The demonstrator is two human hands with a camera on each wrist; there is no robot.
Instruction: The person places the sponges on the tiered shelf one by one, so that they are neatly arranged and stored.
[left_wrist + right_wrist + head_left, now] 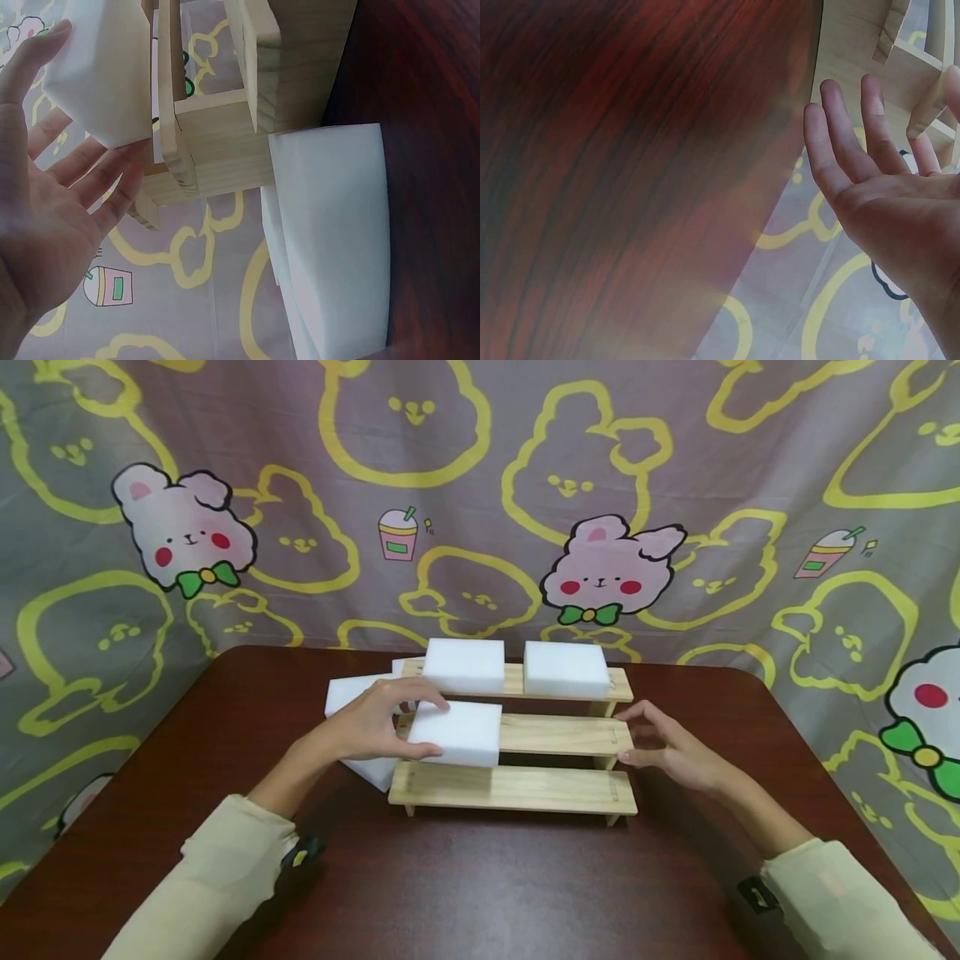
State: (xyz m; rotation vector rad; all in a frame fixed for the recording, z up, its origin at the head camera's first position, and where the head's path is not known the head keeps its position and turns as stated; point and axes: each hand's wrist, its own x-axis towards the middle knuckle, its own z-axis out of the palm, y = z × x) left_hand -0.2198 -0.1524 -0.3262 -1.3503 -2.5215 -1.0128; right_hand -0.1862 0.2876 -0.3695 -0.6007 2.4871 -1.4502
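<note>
Pinching a white foam block [459,732] between thumb and fingers, the person's left hand [373,718] has closed only as far as the block's width. The held block is directly in that grip, over the left end of the middle tier [558,735] of a three-tier wooden stand [442,787]; from where I stand, I can't tell whether its underside meets the plank.

Well across from that grip, the right hand [678,753] takes the opposite end of the same tier, thumb at the front edge and forefinger at the back, the other fingers loosely extended.

Just beyond the left hand, a top-left foam block [463,665] sits on the upper tier [513,681], with a top-right foam block [566,668] farther along toward the right hand. More foam blocks [337,240] lean together beside the stand, below the left hand and partly hidden by it; I can't count them surely. Nearer the person than both hands, the lowest tier [517,787] is bare.

Beneath everything spreads a dark reddish wood-grain table [525,877], and past the hands hangs a cartoon-rabbit curtain [465,502].
</note>
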